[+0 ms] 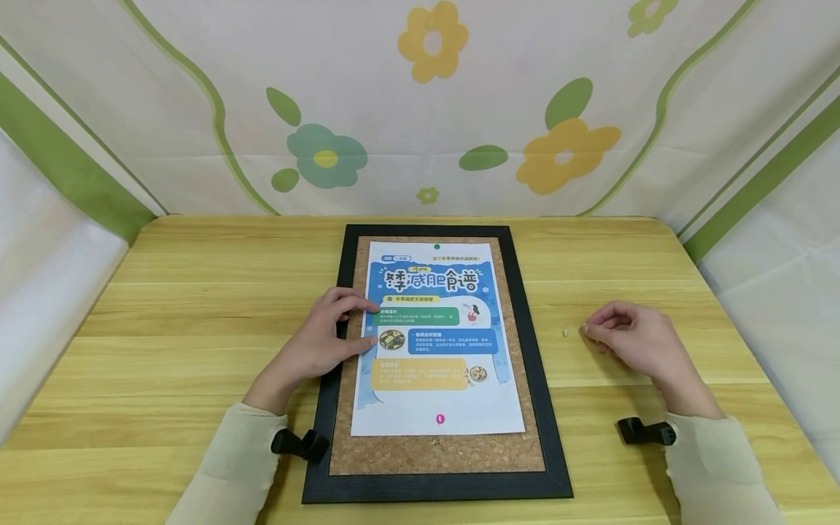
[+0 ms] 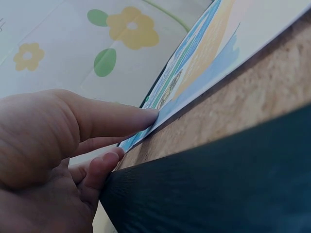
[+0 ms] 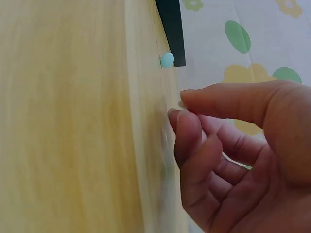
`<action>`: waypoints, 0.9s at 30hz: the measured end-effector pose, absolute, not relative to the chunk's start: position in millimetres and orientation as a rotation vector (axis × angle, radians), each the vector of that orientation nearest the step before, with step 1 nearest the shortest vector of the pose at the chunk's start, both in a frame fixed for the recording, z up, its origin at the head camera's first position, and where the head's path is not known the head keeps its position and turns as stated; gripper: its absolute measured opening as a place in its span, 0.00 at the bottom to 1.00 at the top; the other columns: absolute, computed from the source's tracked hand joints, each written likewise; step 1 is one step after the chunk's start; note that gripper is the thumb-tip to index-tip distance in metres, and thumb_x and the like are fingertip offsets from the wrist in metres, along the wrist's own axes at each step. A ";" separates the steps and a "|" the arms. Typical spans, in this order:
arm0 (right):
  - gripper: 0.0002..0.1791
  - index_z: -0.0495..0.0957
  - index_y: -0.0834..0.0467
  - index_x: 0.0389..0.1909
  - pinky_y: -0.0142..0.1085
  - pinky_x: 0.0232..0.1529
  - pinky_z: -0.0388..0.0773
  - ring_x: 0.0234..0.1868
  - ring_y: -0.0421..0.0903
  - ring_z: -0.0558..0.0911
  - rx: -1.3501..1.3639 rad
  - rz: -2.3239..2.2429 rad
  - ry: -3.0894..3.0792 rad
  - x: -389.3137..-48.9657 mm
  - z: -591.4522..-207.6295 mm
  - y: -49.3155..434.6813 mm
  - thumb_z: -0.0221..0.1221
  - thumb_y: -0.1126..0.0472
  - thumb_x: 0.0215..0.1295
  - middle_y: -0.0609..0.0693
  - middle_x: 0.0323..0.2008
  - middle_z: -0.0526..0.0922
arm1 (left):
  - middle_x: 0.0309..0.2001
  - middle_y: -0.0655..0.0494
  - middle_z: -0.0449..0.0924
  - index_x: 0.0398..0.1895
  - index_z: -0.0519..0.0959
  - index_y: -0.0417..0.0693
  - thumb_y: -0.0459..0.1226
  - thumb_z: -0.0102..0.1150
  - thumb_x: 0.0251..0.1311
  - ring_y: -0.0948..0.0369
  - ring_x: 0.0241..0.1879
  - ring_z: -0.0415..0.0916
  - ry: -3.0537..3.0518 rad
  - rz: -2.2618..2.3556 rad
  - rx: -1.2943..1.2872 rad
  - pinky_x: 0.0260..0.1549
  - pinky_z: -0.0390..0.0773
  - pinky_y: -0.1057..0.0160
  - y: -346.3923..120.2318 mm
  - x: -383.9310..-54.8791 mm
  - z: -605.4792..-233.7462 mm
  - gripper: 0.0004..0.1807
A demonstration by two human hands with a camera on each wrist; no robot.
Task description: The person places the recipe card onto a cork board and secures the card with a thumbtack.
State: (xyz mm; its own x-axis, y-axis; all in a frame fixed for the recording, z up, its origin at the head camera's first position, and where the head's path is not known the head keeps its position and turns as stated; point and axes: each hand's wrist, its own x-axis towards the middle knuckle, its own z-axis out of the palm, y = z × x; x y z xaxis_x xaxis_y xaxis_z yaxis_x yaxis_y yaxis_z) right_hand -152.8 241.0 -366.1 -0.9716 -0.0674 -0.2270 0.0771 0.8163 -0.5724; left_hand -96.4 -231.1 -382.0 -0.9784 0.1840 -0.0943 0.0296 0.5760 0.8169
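A printed poster (image 1: 433, 408) lies on a framed cork board (image 1: 436, 456). A green thumbtack (image 1: 437, 246) sits at the sheet's top middle and a pink thumbtack (image 1: 440, 418) at its bottom. My left hand (image 1: 321, 339) reaches over the board's left side, thumb and forefinger spread and resting on the poster's left edge. Right of the board, my right hand (image 1: 630, 339) pinches a small pale thumbtack (image 3: 181, 104) between thumb and fingertips, mostly hidden by them. Close to those fingertips, a pale teal thumbtack (image 3: 167, 60) stands on the table.
The board's black frame (image 1: 438, 487) forms a raised border around the cork. Under everything is a wood-grain table (image 1: 197, 313). A white flowered curtain (image 1: 394, 182) hangs behind the table's far edge. Small black cameras (image 1: 646, 432) are strapped at the wrists.
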 end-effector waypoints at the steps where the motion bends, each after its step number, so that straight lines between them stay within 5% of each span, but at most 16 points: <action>1: 0.17 0.86 0.59 0.45 0.33 0.32 0.78 0.28 0.42 0.85 0.013 -0.902 2.765 -152.5 -365.8 241.0 0.68 0.48 0.74 0.49 0.31 0.89 | 0.71 0.42 0.69 0.62 0.84 0.46 0.34 0.72 0.67 0.41 0.71 0.65 2.636 1.361 0.180 0.71 0.69 0.37 -231.1 -96.4 -381.9 0.20; 7: 0.16 0.85 0.62 0.47 0.33 0.33 0.86 0.31 0.41 0.89 0.036 -1.017 2.742 -150.8 -362.5 240.3 0.68 0.51 0.74 0.53 0.35 0.92 | 0.71 0.42 0.69 0.62 0.84 0.45 0.33 0.72 0.67 0.40 0.72 0.64 2.635 1.367 0.185 0.71 0.69 0.37 -230.7 -95.8 -381.3 0.20; 27: 0.07 0.83 0.58 0.44 0.30 0.36 0.85 0.36 0.43 0.89 -0.339 -1.116 2.738 -143.7 -356.6 211.9 0.68 0.59 0.75 0.53 0.36 0.91 | 0.72 0.41 0.68 0.62 0.83 0.44 0.33 0.71 0.67 0.41 0.72 0.64 2.621 1.374 0.181 0.71 0.69 0.37 -231.0 -95.9 -381.3 0.21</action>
State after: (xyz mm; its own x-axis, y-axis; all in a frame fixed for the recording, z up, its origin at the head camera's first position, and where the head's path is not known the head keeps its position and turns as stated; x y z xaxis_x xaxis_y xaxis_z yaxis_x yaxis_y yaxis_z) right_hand -143.7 211.9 -356.6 -0.9605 -0.2702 -0.0668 -0.1465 0.6949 -0.7040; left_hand -95.9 -231.0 -381.3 -0.9770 0.1887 -0.0996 0.0254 0.5662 0.8238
